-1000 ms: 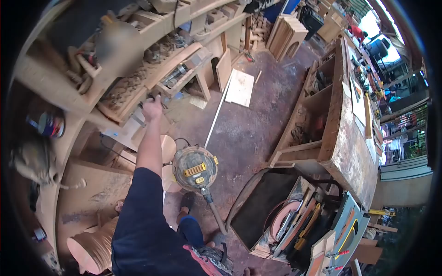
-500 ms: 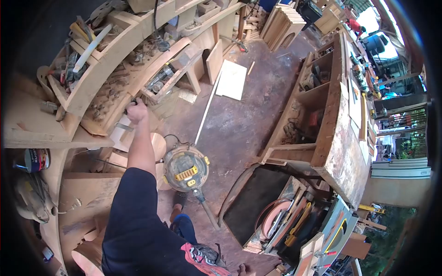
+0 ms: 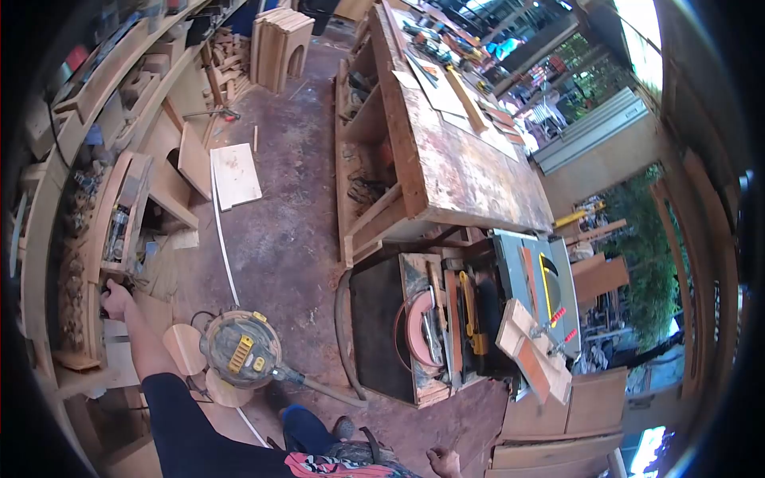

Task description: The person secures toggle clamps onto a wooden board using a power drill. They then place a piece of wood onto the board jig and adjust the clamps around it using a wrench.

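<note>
My left hand [image 3: 117, 301] reaches out at the far left, its fingers curled together at the front edge of a wooden shelf [image 3: 94, 312] strewn with small wood pieces. What those fingers hold, if anything, is too small to make out. Below and to the right of that hand lie round wooden discs [image 3: 183, 348]. A dusty shop vacuum [image 3: 239, 350] with a yellow handle stands on the floor beside my legs. Low at the bottom centre, my right hand [image 3: 444, 462] hangs loosely bent, partly cut off by the frame, with nothing visible in it.
A large workbench [image 3: 478, 179] with open compartments stands right of centre. Nearer are a dark box [image 3: 386, 327] with a pink disc and a grey table saw [image 3: 538, 279]. A pale board [image 3: 235, 175] and a long white strip [image 3: 222, 247] lie on the floor.
The view has swung to the right, so bench and vacuum appear further left. My left hand stays by the shelf edge, its fingers still curled. More of my right hand shows.
</note>
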Available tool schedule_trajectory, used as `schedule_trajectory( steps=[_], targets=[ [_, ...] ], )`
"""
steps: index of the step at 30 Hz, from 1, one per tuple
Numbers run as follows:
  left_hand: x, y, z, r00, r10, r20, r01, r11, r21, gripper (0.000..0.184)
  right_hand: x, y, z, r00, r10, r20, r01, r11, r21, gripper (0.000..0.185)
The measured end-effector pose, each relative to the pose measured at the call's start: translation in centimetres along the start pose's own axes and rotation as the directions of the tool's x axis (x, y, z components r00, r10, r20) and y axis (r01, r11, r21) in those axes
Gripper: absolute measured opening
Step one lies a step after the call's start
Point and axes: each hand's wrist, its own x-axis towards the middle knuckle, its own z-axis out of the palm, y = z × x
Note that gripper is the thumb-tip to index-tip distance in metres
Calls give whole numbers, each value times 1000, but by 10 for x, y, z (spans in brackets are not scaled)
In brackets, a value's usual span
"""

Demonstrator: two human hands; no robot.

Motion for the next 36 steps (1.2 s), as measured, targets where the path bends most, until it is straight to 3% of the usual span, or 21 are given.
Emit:
schedule_trajectory(
  steps=[3,6,9,10,14,15,16,17,18,20,22,23,24,25,27,29,34,35,36],
  targets=[
    [0,-2,-8,999,31,12,-32,999,19,59,-18,1,5,997,56,55,-59,997,46,35],
    [-8,-3,-18,997,73,15,-73,997,6,59,-19,-16,-4,990,135,39,-132,989,-66,35],
    [-4,-6,-20,979,202,17,-203,979,27,59,-11,-27,-12,978,201,65,-201,980,-7,41],
    [-6,-4,-24,978,206,37,-207,978,12,62,-5,-21,-10,993,107,55,-107,994,3,44],
    [-22,-14,-38,841,536,72,-519,837,-173,60,17,-26,-11,989,-148,-26,148,989,-4,39],
    [-40,-14,-55,790,608,80,-598,792,-123,58,16,-51,-25,986,-166,-32,167,985,33,39],
    [-76,-10,-81,776,625,87,-601,774,-201,51,16,-79,-41,993,-113,23,111,990,88,39],
    [-108,-14,-101,700,712,66,-688,695,-210,45,19,-88,-44,993,-100,59,92,989,118,39],
    [-139,-21,-123,626,779,29,-757,617,-216,39,22,-100,-50,982,-186,25,180,971,158,38],
    [-221,-50,-174,480,854,199,-740,517,-430,27,25,-116,-53,925,-376,-63,381,905,191,36],
    [-309,-86,-234,278,896,347,-645,442,-623,13,27,-133,-63,834,-534,-139,552,808,205,38],
    [-354,-117,-246,210,934,289,-497,357,-791,11,21,-146,-80,788,-594,-164,616,756,221,40],
    [-412,-122,-299,141,911,388,-466,407,-786,13,18,-151,-91,746,-637,-195,666,710,230,40],
    [-466,-112,-368,-30,851,524,-460,453,-763,16,17,-152,-102,699,-678,-228,715,658,235,40],
    [-543,-124,-435,-223,844,489,-292,421,-859,19,16,-131,-120,622,-741,-253,781,569,256,40],
    [-613,-127,-488,-385,856,345,-169,303,-938,21,20,-93,-132,564,-792,-232,817,494,298,40],
    [-759,-169,-542,-577,812,91,-26,93,-995,24,33,65,-169,534,-731,-424,843,421,336,28],
    [-790,-172,-555,-606,795,30,14,48,-999,25,40,101,-187,572,-698,-430,820,480,313,25],
    [-822,-178,-572,-631,774,55,34,98,-995,26,44,138,-204,616,-654,-439,787,535,307,23]
  ],
)
